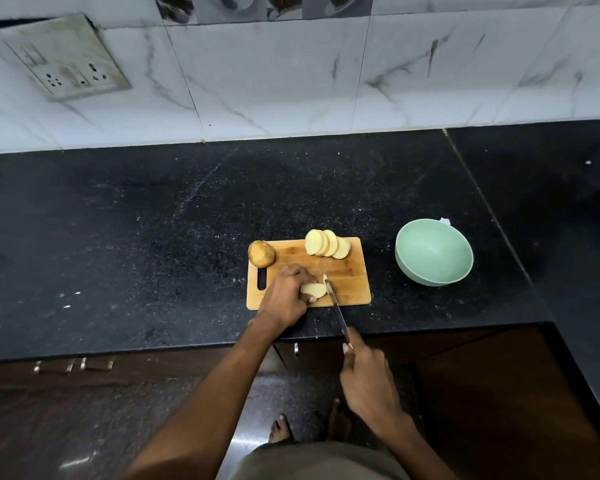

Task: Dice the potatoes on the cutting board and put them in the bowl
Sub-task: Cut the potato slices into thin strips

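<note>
Head view: left hand (284, 292) fingers press a pale potato piece (313, 290) onto the rectangular wooden cutting board (347, 271). Right hand (368, 375) is clenched on the steel knife (336, 306). The mint-green round bowl (433, 251) lies right, empty. Risk: blade runs just beside the fingertips; a slip could nick them.

On the black speckled stone bench (153, 237) lies a rectangular wooden cutting board (354, 271). The left hand (286, 294) pins a pale peeled potato piece (313, 290) while the right hand (368, 375) grips a steel knife (336, 308), blade against it. Fanned potato slices (327, 243) and a whole brown potato (261, 253) sit at the board's far edge; a mint-green round bowl (433, 252) stands apart to the right.
</note>
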